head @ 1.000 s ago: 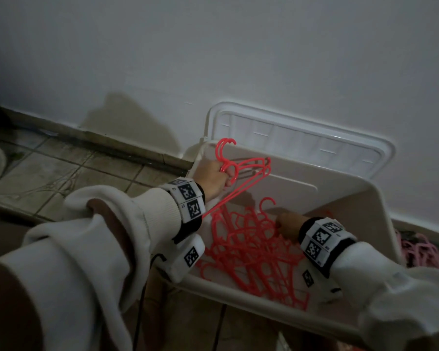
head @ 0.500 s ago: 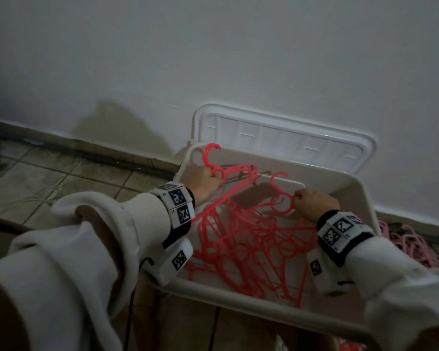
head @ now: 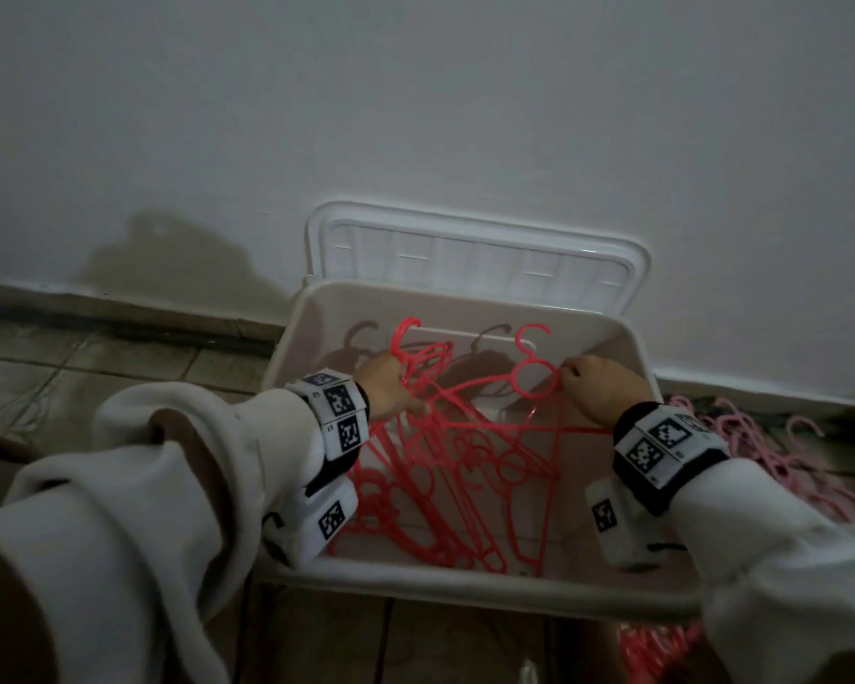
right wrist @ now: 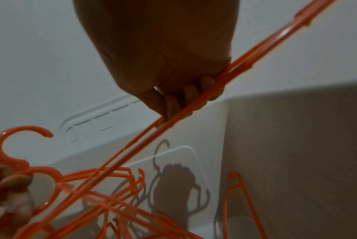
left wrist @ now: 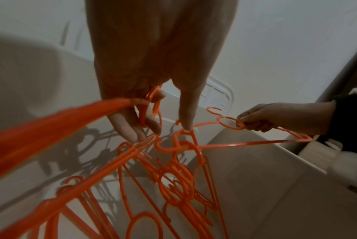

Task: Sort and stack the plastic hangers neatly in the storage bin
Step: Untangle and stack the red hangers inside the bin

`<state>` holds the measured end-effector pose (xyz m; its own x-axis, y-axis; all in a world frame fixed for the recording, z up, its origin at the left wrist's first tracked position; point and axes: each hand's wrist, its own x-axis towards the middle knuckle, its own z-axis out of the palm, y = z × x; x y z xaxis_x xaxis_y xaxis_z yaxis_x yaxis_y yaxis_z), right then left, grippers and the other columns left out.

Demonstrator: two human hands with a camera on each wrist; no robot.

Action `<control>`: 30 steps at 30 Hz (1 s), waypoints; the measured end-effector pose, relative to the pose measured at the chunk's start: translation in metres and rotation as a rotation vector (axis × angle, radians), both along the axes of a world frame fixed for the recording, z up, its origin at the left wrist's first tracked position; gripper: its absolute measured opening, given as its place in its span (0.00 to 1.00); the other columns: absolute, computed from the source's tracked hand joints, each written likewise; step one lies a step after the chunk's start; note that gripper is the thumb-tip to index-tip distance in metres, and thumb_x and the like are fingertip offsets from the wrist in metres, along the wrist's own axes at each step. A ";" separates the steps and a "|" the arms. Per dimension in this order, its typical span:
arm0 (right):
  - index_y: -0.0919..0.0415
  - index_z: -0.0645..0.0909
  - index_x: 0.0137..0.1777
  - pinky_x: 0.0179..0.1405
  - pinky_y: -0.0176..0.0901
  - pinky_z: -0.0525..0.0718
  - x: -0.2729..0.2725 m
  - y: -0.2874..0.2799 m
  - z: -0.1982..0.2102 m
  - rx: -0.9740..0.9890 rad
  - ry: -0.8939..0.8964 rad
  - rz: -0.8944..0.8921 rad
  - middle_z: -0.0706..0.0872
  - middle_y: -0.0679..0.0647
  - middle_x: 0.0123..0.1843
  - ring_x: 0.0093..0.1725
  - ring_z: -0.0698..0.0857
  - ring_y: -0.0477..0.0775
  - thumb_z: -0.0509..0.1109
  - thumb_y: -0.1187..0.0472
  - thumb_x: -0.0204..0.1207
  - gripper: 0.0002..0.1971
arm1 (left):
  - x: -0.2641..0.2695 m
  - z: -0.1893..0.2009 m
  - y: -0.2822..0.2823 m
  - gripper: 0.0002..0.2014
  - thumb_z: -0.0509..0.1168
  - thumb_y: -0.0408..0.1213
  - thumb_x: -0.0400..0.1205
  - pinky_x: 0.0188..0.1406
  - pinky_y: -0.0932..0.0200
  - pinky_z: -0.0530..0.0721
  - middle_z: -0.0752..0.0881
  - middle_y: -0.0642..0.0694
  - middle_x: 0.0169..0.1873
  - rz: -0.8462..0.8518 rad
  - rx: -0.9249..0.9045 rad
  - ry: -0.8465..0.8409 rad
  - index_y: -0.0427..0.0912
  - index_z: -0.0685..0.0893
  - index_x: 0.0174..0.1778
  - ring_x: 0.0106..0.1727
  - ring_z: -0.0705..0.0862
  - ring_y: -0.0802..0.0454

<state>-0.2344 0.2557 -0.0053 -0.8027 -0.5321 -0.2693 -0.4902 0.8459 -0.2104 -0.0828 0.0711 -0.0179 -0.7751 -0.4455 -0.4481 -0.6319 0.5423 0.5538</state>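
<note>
Head view: the right hand (head: 598, 387) has come up from the heap and now pinches a single red hanger (head: 531, 377) by the ring under its hook, holding it high over the storage bin (head: 465, 582). A second ago that hand was down among the loose red hangers (head: 445, 486) on the bin floor. The left hand (head: 391, 392) still grips its bunch of hangers (head: 423, 360) by the necks, hooks up, near the bin's far wall. The lid (head: 475, 249) leans on the wall behind; pink hangers (head: 761, 446) lie on the floor to the right.
</note>
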 end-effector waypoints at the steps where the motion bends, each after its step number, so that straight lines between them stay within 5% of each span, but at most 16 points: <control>1: 0.62 0.83 0.56 0.57 0.46 0.76 0.000 0.002 0.001 -0.008 -0.003 -0.005 0.83 0.64 0.62 0.62 0.81 0.63 0.53 0.60 0.81 0.17 | -0.001 -0.001 0.003 0.14 0.75 0.40 0.72 0.42 0.55 0.79 0.82 0.42 0.34 -0.013 0.023 0.013 0.34 0.81 0.38 0.40 0.82 0.45; 6: 0.61 0.82 0.57 0.56 0.45 0.75 -0.001 0.008 0.002 -0.029 -0.031 -0.007 0.83 0.63 0.64 0.63 0.80 0.62 0.53 0.60 0.82 0.16 | -0.004 0.003 0.021 0.27 0.79 0.44 0.67 0.48 0.49 0.80 0.85 0.29 0.46 -0.102 -0.017 0.008 0.27 0.82 0.53 0.52 0.83 0.33; 11: 0.64 0.81 0.56 0.56 0.46 0.75 -0.001 0.010 0.002 -0.051 -0.055 0.020 0.83 0.65 0.62 0.62 0.80 0.63 0.53 0.61 0.83 0.16 | -0.004 -0.005 0.019 0.47 0.80 0.55 0.60 0.64 0.50 0.79 0.83 0.47 0.60 -0.160 -0.165 0.101 0.48 0.69 0.74 0.63 0.81 0.46; 16: 0.65 0.80 0.55 0.56 0.47 0.74 -0.002 0.011 0.004 -0.055 -0.061 0.037 0.82 0.66 0.61 0.61 0.80 0.64 0.52 0.61 0.83 0.15 | -0.003 -0.004 0.018 0.36 0.76 0.46 0.70 0.49 0.61 0.77 0.85 0.47 0.46 -0.184 -0.172 0.094 0.42 0.69 0.72 0.50 0.83 0.47; 19: 0.64 0.79 0.55 0.56 0.48 0.74 -0.001 0.009 0.002 -0.036 -0.074 0.052 0.82 0.67 0.61 0.61 0.80 0.64 0.52 0.61 0.83 0.14 | -0.002 -0.010 0.013 0.36 0.74 0.47 0.73 0.50 0.58 0.79 0.86 0.44 0.48 -0.205 -0.168 0.080 0.46 0.65 0.74 0.51 0.85 0.44; 23: 0.66 0.77 0.54 0.55 0.47 0.73 0.005 0.004 0.003 -0.040 -0.126 0.074 0.82 0.68 0.60 0.60 0.80 0.65 0.51 0.62 0.84 0.13 | 0.000 -0.009 0.010 0.18 0.72 0.44 0.75 0.41 0.61 0.73 0.86 0.40 0.45 -0.187 -0.205 0.045 0.39 0.76 0.53 0.50 0.85 0.41; 26: 0.69 0.77 0.57 0.53 0.45 0.72 0.008 0.000 0.004 -0.085 -0.169 0.099 0.83 0.68 0.58 0.59 0.80 0.64 0.51 0.64 0.85 0.15 | 0.002 -0.010 0.009 0.16 0.69 0.40 0.78 0.42 0.61 0.72 0.86 0.38 0.48 -0.185 -0.209 0.052 0.36 0.77 0.57 0.52 0.85 0.40; 30: 0.50 0.72 0.33 0.43 0.38 0.66 0.006 -0.001 0.003 -0.194 -0.294 0.109 0.79 0.52 0.36 0.48 0.76 0.55 0.54 0.65 0.83 0.17 | 0.003 -0.010 0.006 0.16 0.66 0.37 0.80 0.42 0.61 0.69 0.85 0.35 0.52 -0.167 -0.232 0.029 0.34 0.76 0.60 0.54 0.83 0.39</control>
<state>-0.2282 0.2549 -0.0019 -0.6418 -0.6740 -0.3659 -0.4697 0.7226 -0.5071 -0.0798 0.0770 -0.0282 -0.8572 -0.3988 -0.3259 -0.5091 0.7519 0.4189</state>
